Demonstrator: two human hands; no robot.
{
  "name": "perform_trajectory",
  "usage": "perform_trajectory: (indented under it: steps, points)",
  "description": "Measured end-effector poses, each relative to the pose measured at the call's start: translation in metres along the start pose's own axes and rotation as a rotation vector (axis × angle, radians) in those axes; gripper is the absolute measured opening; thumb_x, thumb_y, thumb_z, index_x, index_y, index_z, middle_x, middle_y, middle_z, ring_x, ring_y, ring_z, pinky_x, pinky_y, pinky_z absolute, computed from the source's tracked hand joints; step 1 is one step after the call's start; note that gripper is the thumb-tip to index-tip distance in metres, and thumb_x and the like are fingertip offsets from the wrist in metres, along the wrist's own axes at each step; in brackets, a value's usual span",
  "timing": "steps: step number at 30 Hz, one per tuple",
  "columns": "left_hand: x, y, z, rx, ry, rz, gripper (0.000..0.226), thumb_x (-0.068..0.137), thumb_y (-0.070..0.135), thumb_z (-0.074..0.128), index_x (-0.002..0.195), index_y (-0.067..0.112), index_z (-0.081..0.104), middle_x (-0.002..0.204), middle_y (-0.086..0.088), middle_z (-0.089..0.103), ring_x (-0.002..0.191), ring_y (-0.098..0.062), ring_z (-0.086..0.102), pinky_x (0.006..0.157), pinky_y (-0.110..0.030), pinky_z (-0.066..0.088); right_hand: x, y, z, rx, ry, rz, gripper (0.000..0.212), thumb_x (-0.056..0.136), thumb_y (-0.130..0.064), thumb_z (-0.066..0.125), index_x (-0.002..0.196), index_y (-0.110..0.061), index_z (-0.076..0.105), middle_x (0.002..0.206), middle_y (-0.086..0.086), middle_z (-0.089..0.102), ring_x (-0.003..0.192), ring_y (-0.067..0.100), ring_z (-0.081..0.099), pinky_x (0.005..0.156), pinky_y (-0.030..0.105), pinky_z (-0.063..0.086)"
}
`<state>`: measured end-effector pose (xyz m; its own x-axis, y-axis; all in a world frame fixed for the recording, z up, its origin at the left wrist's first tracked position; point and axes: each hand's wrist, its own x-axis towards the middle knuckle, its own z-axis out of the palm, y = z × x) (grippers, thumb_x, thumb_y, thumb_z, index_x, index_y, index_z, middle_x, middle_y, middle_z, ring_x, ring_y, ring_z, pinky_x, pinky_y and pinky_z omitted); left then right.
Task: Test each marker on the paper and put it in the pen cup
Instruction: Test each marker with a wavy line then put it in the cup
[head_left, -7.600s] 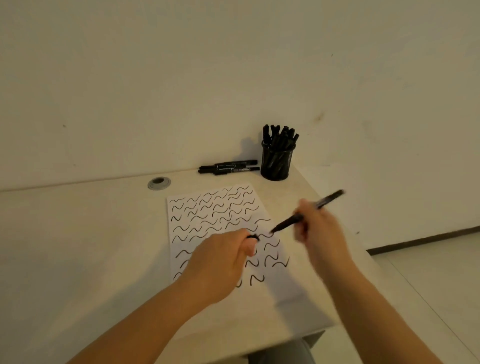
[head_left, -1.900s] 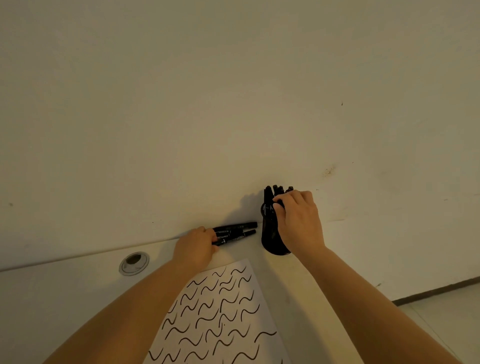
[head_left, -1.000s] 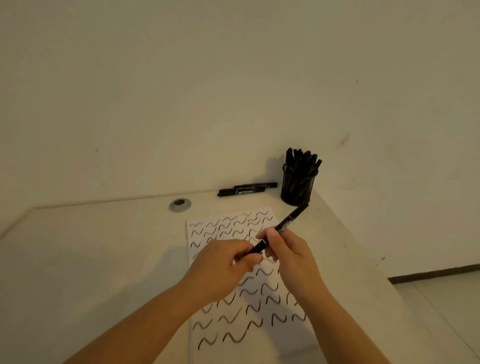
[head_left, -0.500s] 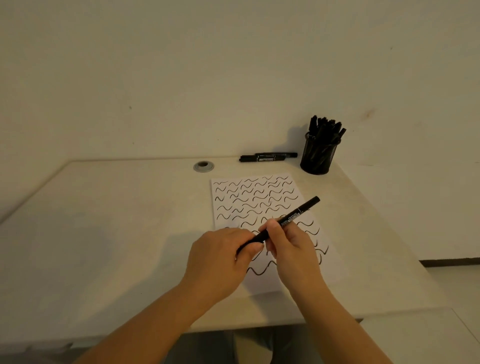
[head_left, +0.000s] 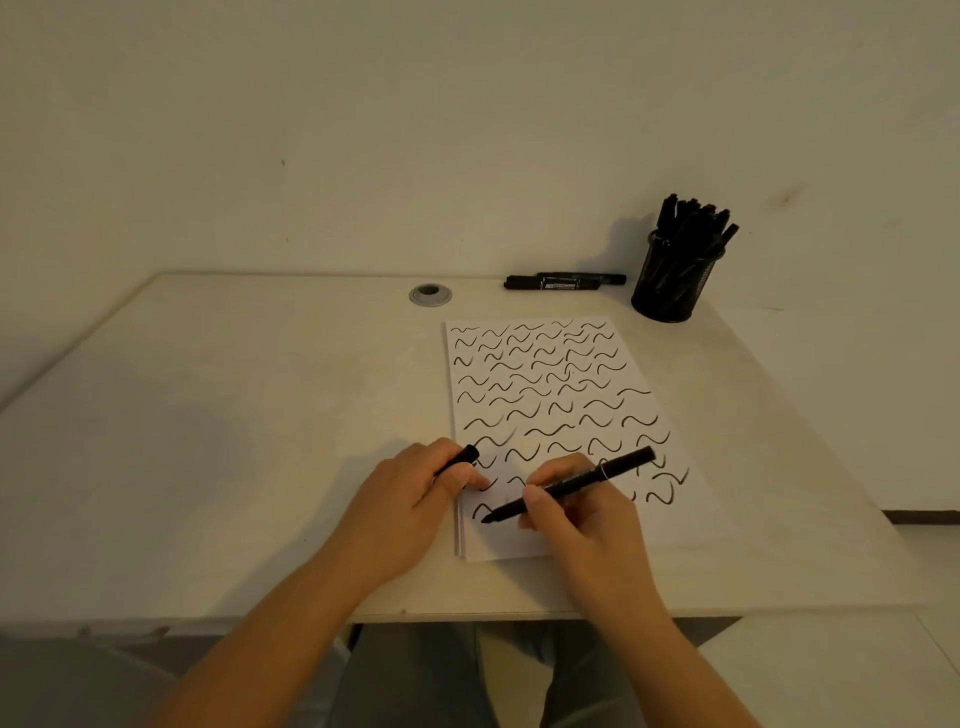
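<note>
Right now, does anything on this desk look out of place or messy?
Nothing much. Loose markers lie beside the cup rather than in it, presumably untested. The paper lies slightly askew. The right hand holds an uncapped marker tip-down at the paper; the left hand holds its cap.

Cap (head_left: 464, 459) mostly buried in the left hand (head_left: 410, 506), marker (head_left: 569, 486) barrel partly covered by right hand (head_left: 582, 506) fingers, lower squiggles on paper (head_left: 545, 384) hidden under both hands, spare marker (head_left: 563, 281) label unreadable, forearms cut by the bottom edge
</note>
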<state>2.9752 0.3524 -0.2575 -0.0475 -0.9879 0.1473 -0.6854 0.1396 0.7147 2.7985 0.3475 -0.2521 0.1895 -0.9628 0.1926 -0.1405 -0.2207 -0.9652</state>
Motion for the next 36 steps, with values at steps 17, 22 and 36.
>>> perform_trajectory:
  steps: [17, 22, 36]
  points:
    - [0.001, -0.007, 0.004, 0.016, 0.012, 0.025, 0.026, 0.082, 0.060, 0.022, 0.087, 0.056, 0.047, 0.094, 0.009, 0.062, 0.086, -0.002, 0.056, 0.077, -0.028, 0.049, -0.003, 0.006, 0.000, -0.239, 0.016, -0.015, 0.021, 0.085, -0.013, 0.057, 0.070, -0.025, 0.049, 0.061, -0.017, 0.062, 0.059, 0.000, 0.057, 0.052, 0.010, 0.044]
    - [0.001, -0.006, 0.003, -0.001, 0.014, 0.031, 0.030, 0.081, 0.061, 0.022, 0.091, 0.053, 0.049, 0.095, 0.009, 0.062, 0.086, -0.001, 0.056, 0.076, -0.026, 0.048, -0.004, 0.006, -0.004, -0.119, 0.257, -0.026, 0.014, 0.084, -0.017, 0.059, 0.077, -0.027, 0.053, 0.073, -0.013, 0.067, 0.068, 0.000, 0.062, 0.060, 0.006, 0.045]
    - [0.001, -0.003, 0.000, 0.058, 0.046, 0.088, 0.040, 0.081, 0.054, 0.034, 0.100, 0.030, 0.061, 0.081, 0.028, 0.048, 0.086, 0.005, 0.048, 0.071, -0.004, 0.034, 0.047, -0.003, -0.006, 0.430, 0.155, 0.050, 0.041, 0.095, -0.017, 0.042, 0.064, -0.026, 0.068, 0.051, -0.002, 0.056, 0.049, 0.009, 0.050, 0.051, 0.016, 0.043]
